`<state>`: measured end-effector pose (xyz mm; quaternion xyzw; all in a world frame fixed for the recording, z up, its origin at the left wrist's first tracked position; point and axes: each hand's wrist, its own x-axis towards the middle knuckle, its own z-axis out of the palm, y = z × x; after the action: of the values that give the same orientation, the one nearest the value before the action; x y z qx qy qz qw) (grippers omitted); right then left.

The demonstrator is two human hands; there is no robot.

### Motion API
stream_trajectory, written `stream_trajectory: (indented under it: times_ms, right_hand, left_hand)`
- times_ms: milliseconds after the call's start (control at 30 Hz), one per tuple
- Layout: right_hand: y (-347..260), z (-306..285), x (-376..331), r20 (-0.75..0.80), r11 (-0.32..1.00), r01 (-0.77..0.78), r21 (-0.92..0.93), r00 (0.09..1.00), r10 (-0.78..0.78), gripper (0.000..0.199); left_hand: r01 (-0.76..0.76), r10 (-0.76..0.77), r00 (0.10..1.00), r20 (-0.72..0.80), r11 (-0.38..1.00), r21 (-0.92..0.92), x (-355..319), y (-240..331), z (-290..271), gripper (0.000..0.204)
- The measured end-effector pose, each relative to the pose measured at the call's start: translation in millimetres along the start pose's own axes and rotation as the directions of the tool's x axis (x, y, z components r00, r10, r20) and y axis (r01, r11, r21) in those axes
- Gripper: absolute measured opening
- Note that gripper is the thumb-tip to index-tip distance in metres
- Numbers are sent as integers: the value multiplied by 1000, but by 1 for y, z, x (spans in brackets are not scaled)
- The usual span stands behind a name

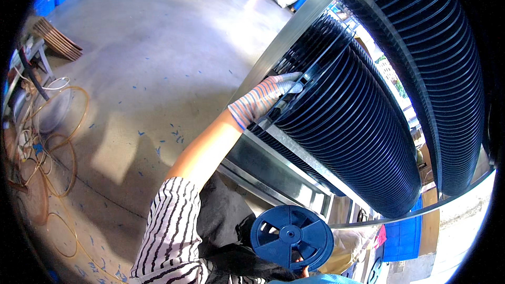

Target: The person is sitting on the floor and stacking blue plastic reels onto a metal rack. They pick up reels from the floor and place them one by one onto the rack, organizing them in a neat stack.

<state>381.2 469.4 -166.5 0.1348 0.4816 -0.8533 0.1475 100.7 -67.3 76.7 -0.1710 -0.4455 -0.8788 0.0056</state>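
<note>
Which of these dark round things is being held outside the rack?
The blue reel at bottom centre, in the right hand: its hub and openings face us, whereas the black discs lined up in the rack show mostly edges.

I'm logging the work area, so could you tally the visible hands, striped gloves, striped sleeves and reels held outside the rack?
Hands: 2 (left hand, right hand mostly hidden)
Striped gloves: 1 (striped glove)
Striped sleeves: 1 (striped sleeve)
Reels held outside: 1 (blue reel)
Total: 5
</note>
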Motion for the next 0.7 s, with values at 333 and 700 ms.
stream_trajectory:
  times_ms: [333, 700]
  right_hand:
    - [7, -28, -31, 30, 998, 51, -41, 998, -50, 55]
    - [14, -18, -44, -170, 995, 24, 101, 985, -6, 45]
  left_hand:
    - [125, -98, 988, -116, 960, 249, 48, 0, 12, 47]
    - [-206, 395, 853, -342, 855, 475, 27, -54, -14, 71]
